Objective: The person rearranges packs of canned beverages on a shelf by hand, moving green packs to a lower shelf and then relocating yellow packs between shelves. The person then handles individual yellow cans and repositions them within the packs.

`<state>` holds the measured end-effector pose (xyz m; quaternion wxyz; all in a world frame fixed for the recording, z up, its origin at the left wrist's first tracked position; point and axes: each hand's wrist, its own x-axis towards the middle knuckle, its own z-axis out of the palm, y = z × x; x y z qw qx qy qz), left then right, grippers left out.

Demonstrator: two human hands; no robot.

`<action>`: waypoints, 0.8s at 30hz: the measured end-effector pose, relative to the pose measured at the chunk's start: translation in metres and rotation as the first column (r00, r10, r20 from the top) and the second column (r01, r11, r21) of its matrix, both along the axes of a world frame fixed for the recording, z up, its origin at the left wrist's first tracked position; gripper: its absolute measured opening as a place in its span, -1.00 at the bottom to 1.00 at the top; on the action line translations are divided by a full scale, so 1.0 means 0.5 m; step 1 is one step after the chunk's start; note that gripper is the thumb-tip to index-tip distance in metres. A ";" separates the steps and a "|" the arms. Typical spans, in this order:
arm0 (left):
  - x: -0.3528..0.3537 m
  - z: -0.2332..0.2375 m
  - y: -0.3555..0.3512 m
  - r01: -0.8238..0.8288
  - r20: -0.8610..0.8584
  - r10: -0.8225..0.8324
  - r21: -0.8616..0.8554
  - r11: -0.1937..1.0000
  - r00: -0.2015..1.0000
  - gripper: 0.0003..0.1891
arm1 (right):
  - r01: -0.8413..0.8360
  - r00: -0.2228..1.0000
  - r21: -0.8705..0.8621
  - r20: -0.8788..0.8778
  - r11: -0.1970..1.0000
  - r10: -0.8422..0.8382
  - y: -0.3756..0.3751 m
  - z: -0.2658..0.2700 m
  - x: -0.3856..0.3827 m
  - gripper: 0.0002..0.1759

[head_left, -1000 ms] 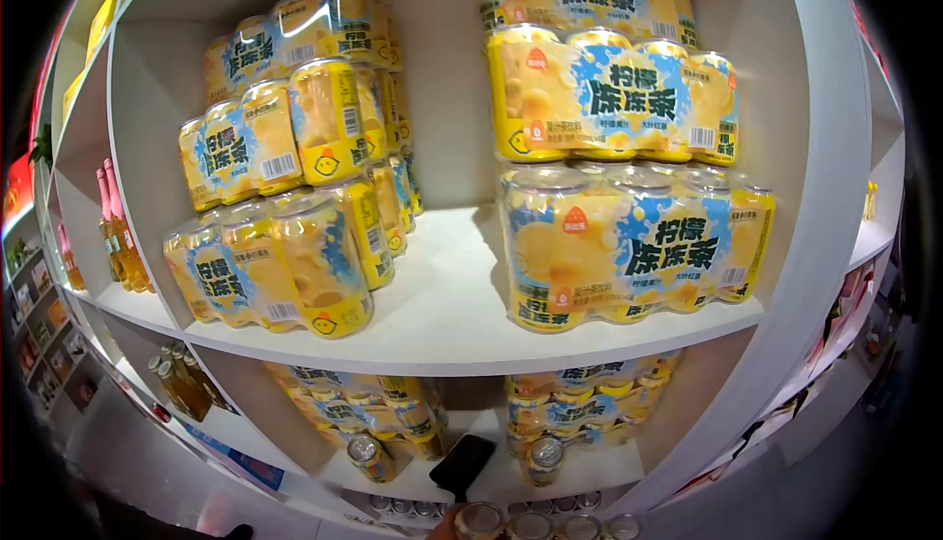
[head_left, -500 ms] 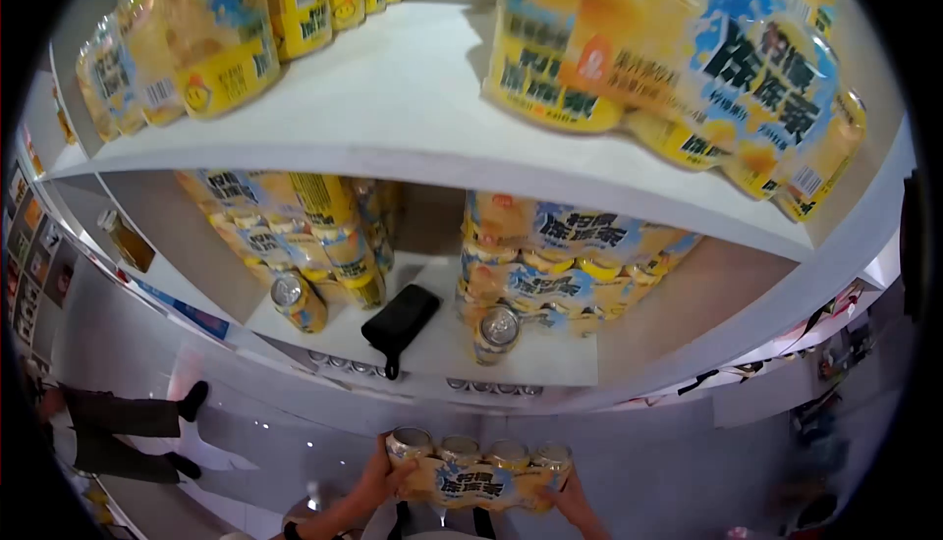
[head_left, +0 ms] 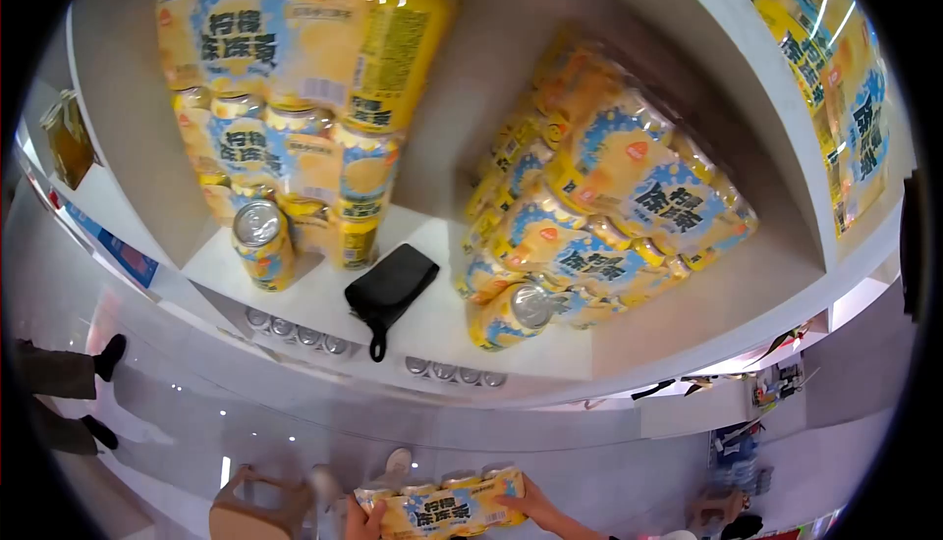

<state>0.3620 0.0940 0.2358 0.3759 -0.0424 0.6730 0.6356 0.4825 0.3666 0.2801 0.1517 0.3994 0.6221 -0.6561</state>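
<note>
Head view: I hold a film-wrapped pack of lemon jelly tea cans (head_left: 442, 509) low in front of me, over the floor and well apart from the shelf. My left hand (head_left: 365, 520) clasps its left end, and my right hand (head_left: 535, 506) grips the other, so the pack is pinched between the two. Its front faces up to me, and the large dark lettering reads 柠檬冻冻茶, with a small barcode near the right end.

On the white shelf (head_left: 432, 319) ahead, the left stack (head_left: 285, 59) of matching packs repeats 柠檬冻冻茶 on yellow and blue; a yellow side panel on its top pack carries print too small for me to read. The right stack (head_left: 629, 187) shows the same name and a red drop-shaped logo whose writing I cannot make out. One loose can (head_left: 263, 250) stands before the left stack, and another can (head_left: 506, 316) is just in front of the right one. Between them lies a black pouch (head_left: 393, 282), its loop toward the shelf edge. Silver can tops (head_left: 455, 373) show below that edge. More packs (head_left: 855, 118) at upper right bear the same dark characters, partly cut off. Down on the floor, a light brown stool (head_left: 253, 518) is near my left hand.
</note>
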 end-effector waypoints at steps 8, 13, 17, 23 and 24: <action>0.051 -0.121 -0.128 -0.183 -0.119 0.182 0.005 0.983 0.976 -0.57 | 0.010 0.999 -0.029 -0.039 1.000 -0.011 -0.109 0.001 -0.066 -0.37; 0.018 -0.048 -0.182 -0.153 -0.017 0.153 -0.005 0.988 0.988 -0.62 | 0.041 0.999 0.040 -0.013 0.998 -0.041 -0.177 -0.012 -0.055 -0.37; 0.050 -0.121 -0.235 -0.165 -0.091 0.160 -0.049 0.985 0.983 -0.63 | 0.096 0.995 0.030 0.028 0.995 -0.097 -0.235 -0.007 -0.044 -0.39; -0.008 -0.039 -0.271 -0.162 0.100 0.156 0.055 0.985 0.983 -0.60 | 0.220 0.976 -0.047 0.024 0.974 -0.219 -0.291 0.010 -0.008 -0.40; -0.009 -0.046 -0.277 -0.179 0.148 0.163 0.103 0.978 0.975 -0.60 | 0.257 0.966 -0.084 0.026 0.963 -0.256 -0.298 0.013 0.003 -0.40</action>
